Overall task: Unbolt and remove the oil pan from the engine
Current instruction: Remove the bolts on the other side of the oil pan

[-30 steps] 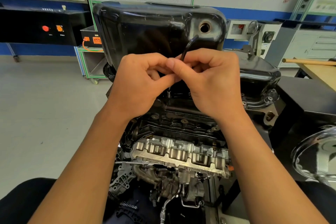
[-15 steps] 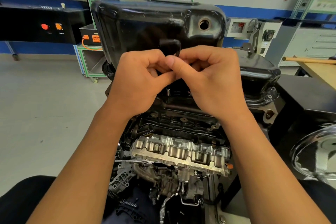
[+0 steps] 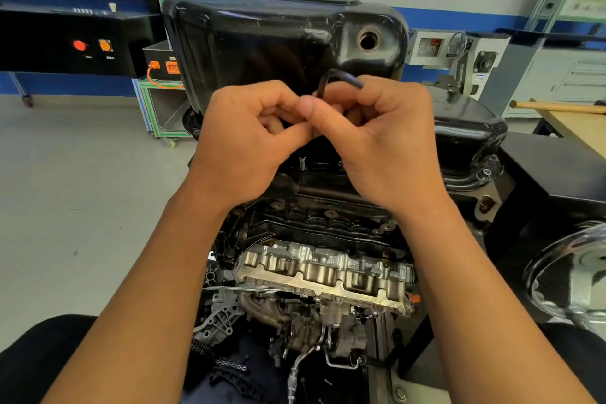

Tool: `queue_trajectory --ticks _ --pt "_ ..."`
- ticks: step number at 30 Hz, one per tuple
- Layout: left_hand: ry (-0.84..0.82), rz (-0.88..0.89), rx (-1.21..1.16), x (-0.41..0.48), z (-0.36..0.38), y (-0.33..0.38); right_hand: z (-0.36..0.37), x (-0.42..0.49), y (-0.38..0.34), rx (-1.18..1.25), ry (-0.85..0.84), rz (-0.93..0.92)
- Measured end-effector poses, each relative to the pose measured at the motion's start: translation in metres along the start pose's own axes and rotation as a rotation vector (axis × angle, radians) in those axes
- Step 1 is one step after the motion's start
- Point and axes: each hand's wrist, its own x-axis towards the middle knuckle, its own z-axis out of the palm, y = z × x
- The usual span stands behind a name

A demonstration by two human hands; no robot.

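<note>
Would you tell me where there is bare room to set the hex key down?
The black box top right of the oil pan, before the wooden bench, looks bare. Round the left hand, right hand and hex key, the engine is crowded.

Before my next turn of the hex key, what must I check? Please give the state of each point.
1. Both hands grip the hex key: ok, left hand and right hand pinch it.
2. Key tip seated in a bolt: cannot tell, hidden behind the hands.
3. Oil pan sits on the engine: ok.
4. Drain hole open, no plug: ok.
5. All pan bolts out: cannot tell.
</note>
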Motion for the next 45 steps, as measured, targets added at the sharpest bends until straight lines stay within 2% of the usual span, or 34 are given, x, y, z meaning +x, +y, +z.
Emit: queue_trajectory --ticks 3,7,11,19,24,27,33,39,42,45 --pt "-0.007 0.003 -0.018 0.0 0.0 -0.002 -0.001 0.0 0.0 0.003 0.03 -0.004" --pt "-0.147 -0.037 -0.098 0.0 -0.003 -0.002 -0.002 0.0 0.0 -0.053 -0.1 -0.038" --pt "-0.171 -0.035 -0.067 0.001 -0.009 -0.004 -0.002 -0.001 0.0 -0.085 -0.148 -0.069" --pt "-0.049 -0.01 0.012 0.0 -0.001 -0.002 0.003 -0.003 0.002 0.021 0.081 -0.023" --pt "-0.208 -0.014 -0.038 0.0 -0.005 -0.004 0.002 -0.001 0.0 -0.027 -0.077 -0.041" --pt "-0.152 -0.016 -0.052 -0.001 -0.003 -0.003 0.002 -0.002 -0.001 -0.048 -0.1 -0.052" --pt "-0.029 -0.015 0.022 -0.001 0.001 -0.002 0.001 -0.004 -0.004 0.046 0.038 -0.032" --pt "-0.179 0.011 -0.008 0.0 -0.003 -0.003 -0.002 -0.001 0.0 -0.045 -0.048 -0.028" --pt "-0.09 0.005 -0.007 -0.001 -0.001 -0.002 0.0 -0.003 -0.001 -0.042 -0.073 -0.036" --pt "0.003 0.037 0.052 -0.002 0.003 0.0 0.003 -0.004 -0.003 0.002 -0.016 -0.034"
